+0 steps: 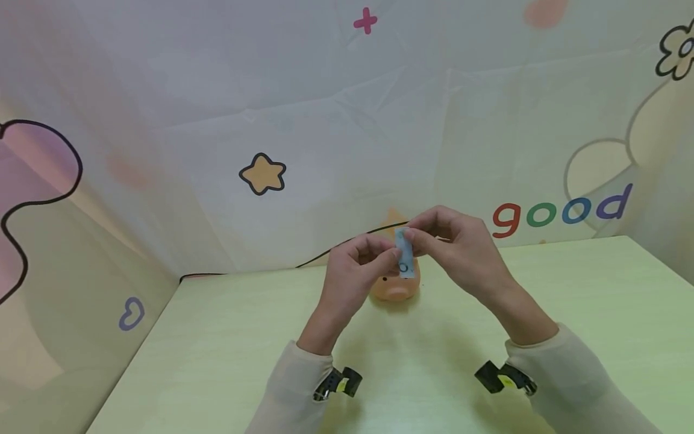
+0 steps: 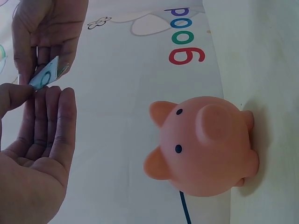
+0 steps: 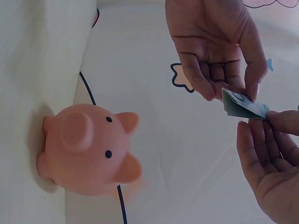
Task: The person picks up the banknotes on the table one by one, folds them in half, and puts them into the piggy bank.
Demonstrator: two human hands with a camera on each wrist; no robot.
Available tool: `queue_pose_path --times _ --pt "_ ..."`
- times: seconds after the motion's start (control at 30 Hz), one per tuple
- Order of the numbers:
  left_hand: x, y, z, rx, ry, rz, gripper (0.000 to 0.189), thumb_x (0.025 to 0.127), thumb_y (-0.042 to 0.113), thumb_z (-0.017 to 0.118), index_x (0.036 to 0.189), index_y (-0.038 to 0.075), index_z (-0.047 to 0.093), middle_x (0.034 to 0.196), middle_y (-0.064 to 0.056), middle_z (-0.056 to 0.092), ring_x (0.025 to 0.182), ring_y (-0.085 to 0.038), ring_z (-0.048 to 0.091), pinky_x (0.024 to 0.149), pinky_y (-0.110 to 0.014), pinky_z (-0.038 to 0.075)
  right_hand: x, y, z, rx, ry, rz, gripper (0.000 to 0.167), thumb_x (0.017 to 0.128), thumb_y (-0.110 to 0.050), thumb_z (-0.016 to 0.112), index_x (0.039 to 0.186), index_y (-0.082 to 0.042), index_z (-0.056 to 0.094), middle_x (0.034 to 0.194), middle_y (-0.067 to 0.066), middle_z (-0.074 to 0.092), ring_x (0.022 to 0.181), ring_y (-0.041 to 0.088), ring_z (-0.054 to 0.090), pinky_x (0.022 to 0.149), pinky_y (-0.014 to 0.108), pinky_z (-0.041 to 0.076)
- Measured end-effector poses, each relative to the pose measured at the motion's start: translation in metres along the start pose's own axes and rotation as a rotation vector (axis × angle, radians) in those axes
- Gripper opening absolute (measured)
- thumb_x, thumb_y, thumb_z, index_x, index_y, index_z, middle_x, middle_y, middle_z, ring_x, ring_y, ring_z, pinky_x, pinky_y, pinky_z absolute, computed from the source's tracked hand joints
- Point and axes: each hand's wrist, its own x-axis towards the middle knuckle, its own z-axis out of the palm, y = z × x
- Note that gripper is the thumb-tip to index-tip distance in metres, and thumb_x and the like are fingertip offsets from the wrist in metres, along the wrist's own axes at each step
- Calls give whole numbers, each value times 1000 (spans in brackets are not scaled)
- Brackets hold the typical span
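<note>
A narrow, pale blue-green folded banknote (image 1: 405, 256) is held up between both hands, over the table. My left hand (image 1: 352, 265) pinches it near its lower end between thumb and fingers. At the upper end, my right hand (image 1: 466, 253) pinches it the same way. Layered folds of the banknote (image 3: 245, 107) show in the right wrist view. Behind the hands stands an orange-pink piggy bank (image 1: 394, 292), upright on the table and partly hidden in the head view. Its snout, eyes and ears face the wrist cameras, where the piggy bank (image 2: 205, 154) shows whole.
The pale green-yellow table (image 1: 228, 361) reaches back to a printed cloth backdrop (image 1: 347, 150) with a star, coloured letters and outlines. A small black wrist camera (image 1: 347, 381) sits at the left cuff, and another wrist camera (image 1: 493, 378) at the right cuff.
</note>
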Motion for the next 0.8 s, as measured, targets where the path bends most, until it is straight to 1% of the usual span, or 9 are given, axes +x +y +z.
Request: queue_pose_path --times 0.27,0.43,0.63,0.7,0.8 --pt "0 0 0 27 -10 14 10 99 2 71 101 -8 72 88 -5 73 76 -17 73 76 -32 65 0 -1 1 16 5 3 16 102 -16 75 112 -3 74 105 8 75 89 20 77 88 28 59" --pt "-1 0 1 13 -10 -2 11 99 3 72 102 -7 72 88 -4 74 77 -16 74 76 -30 63 0 0 0 -1 16 -4 16 103 -18 73 112 -4 74 104 6 76 90 19 77 89 28 59" --pt "0 -3 1 26 -43 -15 10 99 2 72 102 -7 74 91 -4 74 79 -16 72 77 -31 64 0 0 -1 9 48 -7 17 103 -16 73 113 -2 73 102 9 75 88 19 77 87 28 61" --pt "0 -3 2 36 -49 -3 9 98 1 73 101 -7 74 90 -5 74 79 -16 72 77 -30 64 0 0 -2 13 53 -5 17 103 -16 73 113 -2 73 102 10 75 87 19 77 86 28 61" --pt "0 -3 2 76 -43 32 8 98 1 73 99 -6 74 88 -6 74 77 -15 70 74 -28 62 1 -1 -1 17 53 -6 18 103 -16 74 113 -2 73 102 10 75 87 19 77 86 28 62"
